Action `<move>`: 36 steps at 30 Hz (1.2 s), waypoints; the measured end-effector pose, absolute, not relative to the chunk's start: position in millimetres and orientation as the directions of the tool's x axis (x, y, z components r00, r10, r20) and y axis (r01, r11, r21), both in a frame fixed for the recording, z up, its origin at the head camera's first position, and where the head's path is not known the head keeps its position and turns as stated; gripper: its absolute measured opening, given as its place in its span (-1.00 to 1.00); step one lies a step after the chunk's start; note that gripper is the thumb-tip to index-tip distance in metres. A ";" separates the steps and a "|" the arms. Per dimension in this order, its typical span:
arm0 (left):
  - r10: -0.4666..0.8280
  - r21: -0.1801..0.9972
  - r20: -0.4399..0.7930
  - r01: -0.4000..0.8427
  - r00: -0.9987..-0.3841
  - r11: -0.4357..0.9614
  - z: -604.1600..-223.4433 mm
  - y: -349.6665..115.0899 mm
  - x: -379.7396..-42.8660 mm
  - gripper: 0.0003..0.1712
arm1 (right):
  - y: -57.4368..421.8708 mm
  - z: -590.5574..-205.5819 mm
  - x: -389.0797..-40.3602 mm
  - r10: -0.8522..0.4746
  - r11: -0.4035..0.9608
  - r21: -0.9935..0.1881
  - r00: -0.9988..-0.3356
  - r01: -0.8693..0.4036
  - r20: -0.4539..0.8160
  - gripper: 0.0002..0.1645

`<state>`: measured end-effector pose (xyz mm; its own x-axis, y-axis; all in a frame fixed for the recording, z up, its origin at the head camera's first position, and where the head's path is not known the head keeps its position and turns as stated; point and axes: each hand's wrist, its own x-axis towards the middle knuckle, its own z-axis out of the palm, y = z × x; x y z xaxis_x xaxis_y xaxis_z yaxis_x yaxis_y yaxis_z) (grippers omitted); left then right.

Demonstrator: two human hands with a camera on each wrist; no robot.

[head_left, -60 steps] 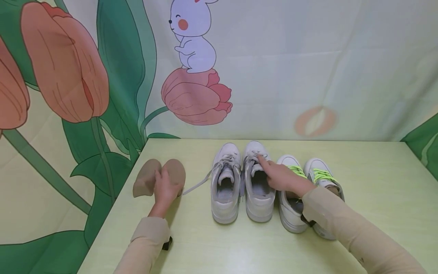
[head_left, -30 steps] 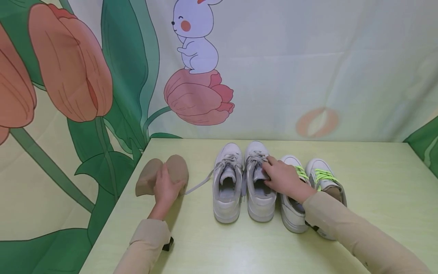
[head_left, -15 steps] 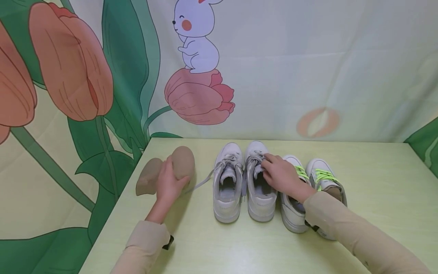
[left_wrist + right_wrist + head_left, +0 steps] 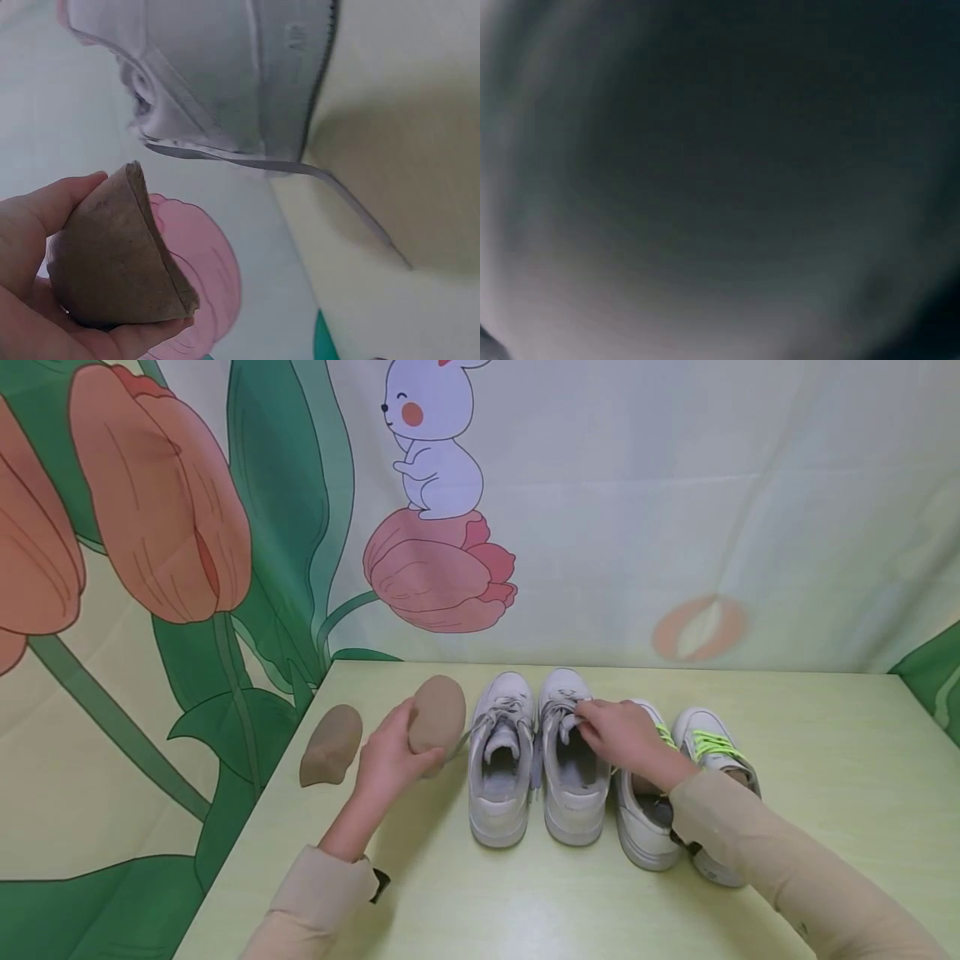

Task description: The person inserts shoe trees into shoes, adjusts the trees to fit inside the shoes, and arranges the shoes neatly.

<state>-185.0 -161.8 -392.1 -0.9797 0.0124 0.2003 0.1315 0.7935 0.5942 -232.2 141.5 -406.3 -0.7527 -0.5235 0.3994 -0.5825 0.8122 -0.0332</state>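
Note:
My left hand point(image 4: 390, 752) grips a brown moulded-pulp shoe insert point(image 4: 437, 714), raised over the table. In the left wrist view thumb and fingers close round the insert point(image 4: 120, 255), with its open edge towards the shoe. A second shoe insert point(image 4: 332, 745) lies at the table's left. With its fingertips my right hand point(image 4: 626, 739) pinches the tongue of a white sneaker point(image 4: 573, 814), lifting it at the opening. Left of that sneaker stands its mate, another white sneaker point(image 4: 498, 818), one grey lace point(image 4: 352, 202) trailing out. The right wrist view is dark and blurred.
Right of the grey-laced pair, two white sneakers with neon-green laces point(image 4: 716, 743) stand partly under my right forearm. The pale table point(image 4: 480, 910) ends at a printed cloth backdrop point(image 4: 600, 527) with tulips and a rabbit.
My left hand has picked up the right-hand shoe insert and carried it right, towards the sneakers. My right hand has gone from touching the laces to pinching and lifting the tongue.

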 end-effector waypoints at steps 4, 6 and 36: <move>0.082 0.574 0.152 0.156 -0.985 0.804 -379.7 -152.6 -175.7 -0.20 | 141.2 -401.1 -232.9 -0.522 0.816 -0.055 -0.774 -0.576 0.358 -0.87; 0.117 0.572 0.128 0.170 -0.985 0.803 -373.2 -147.4 -170.7 -0.23 | 141.4 -399.4 -234.0 -0.519 0.820 -0.066 -0.787 -0.569 0.334 -0.85; 0.424 0.570 0.032 0.365 -0.905 0.736 -340.4 -96.0 -146.8 -0.38 | 141.5 -380.8 -238.3 -0.531 0.825 -0.136 -0.834 -0.549 0.147 -0.94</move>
<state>-146.8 -96.0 -340.4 -0.9050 0.4242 0.0323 0.3653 0.7358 0.5702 -238.3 141.5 -380.8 -0.8344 -0.5312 0.1473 -0.5490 0.8246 -0.1362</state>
